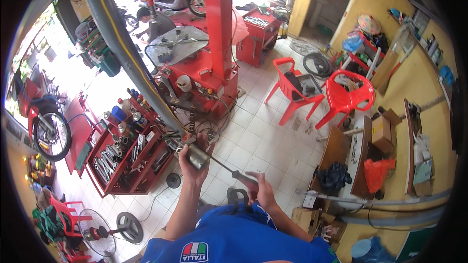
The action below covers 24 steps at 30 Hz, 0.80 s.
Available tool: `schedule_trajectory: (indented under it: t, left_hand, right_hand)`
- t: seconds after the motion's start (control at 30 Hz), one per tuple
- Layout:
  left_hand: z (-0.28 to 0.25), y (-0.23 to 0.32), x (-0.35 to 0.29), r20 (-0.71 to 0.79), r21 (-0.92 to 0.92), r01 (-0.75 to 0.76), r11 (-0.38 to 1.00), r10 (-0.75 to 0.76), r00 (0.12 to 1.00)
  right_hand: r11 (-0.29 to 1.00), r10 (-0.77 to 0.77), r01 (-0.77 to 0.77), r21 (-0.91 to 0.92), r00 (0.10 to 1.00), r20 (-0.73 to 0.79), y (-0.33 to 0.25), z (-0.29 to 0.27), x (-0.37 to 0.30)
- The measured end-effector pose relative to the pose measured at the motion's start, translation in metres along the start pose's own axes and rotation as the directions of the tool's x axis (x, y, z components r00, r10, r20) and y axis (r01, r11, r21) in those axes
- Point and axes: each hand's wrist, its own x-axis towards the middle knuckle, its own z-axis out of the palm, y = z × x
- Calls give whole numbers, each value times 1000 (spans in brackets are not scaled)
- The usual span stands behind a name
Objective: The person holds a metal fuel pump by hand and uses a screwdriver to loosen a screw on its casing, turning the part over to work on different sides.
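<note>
My left hand [195,161] is raised and wrapped around a short grey metal cylinder [195,156] at the lower end of a long dark curved bar [127,53] that runs up toward the top left. My right hand [261,190] grips the dark handle of a long thin screwdriver-like tool [228,170]. Its shaft points up-left toward the metal cylinder. Both forearms come from the lower edge, above my blue shirt.
A red tyre-changing machine [207,44] stands ahead. At the left an open red tool cart [129,153] holds wrenches and cans. Two red plastic chairs [319,92] sit right of the machine. A motorcycle wheel [51,134], a floor fan [100,234] and wooden shelves [370,151] surround the tiled floor.
</note>
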Motion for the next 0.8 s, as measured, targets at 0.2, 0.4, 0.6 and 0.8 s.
schedule_trajectory:
  t: [0.2, 0.4, 0.6, 0.8]
  left_hand:
    - [-3, 13, -9, -48, 26, -54, 998, 55, 997]
    - [-10, 26, -14, -90, -34, -130, 991, 126, 988]
    - [-4, 46, -19, -123, -72, -191, 979, 181, 976]
    - [0, 61, -23, -118, -229, -122, 966, 97, 988]
  right_hand:
    - [941, -339, 333, -63, 931, -139, 1, 22, 8]
    - [991, -112, 110, 72, 993, 28, -4, 21, 22]
    - [975, -222, 221, -9, 973, -60, -15, 33, 24]
    - [945, -309, 308, 113, 951, -11, -26, 29, 13]
